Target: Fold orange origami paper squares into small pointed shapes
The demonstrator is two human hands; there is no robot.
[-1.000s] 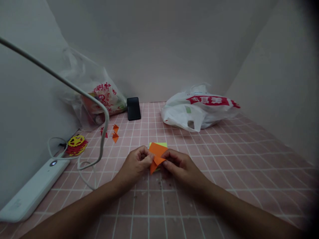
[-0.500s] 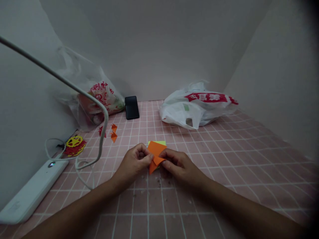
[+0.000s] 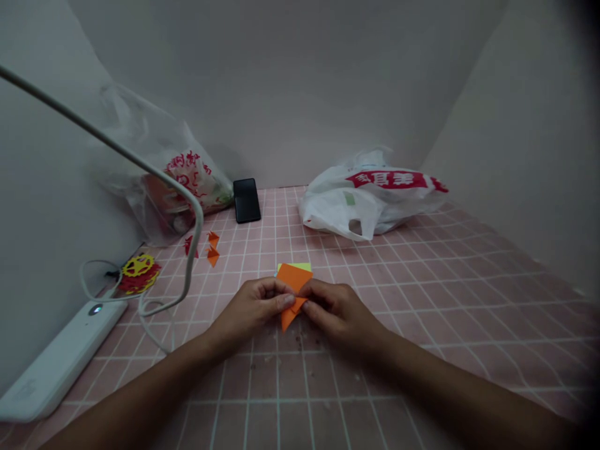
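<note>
A folded orange paper (image 3: 293, 279) rests on a yellow-green sheet (image 3: 304, 267) in the middle of the pink gridded table (image 3: 422, 294). My left hand (image 3: 250, 310) pinches the paper's left side with thumb and forefinger. My right hand (image 3: 338, 310) pinches its right side, fingers pressed on a fold. Both hands meet over the paper, and its lower tip pokes out beneath them toward me.
A white lamp base (image 3: 56, 359) with a bent arm (image 3: 140, 169) and cord stands at the left. Small orange and red paper scraps (image 3: 210, 247), a yellow-red paper cutout (image 3: 137, 273), a clear plastic bag (image 3: 164, 181), a black phone (image 3: 247, 200) and a white plastic bag (image 3: 370, 197) lie farther back.
My fingers have closed in over the orange paper, covering more of it and pressing the fold flatter. The view has shifted slightly.
</note>
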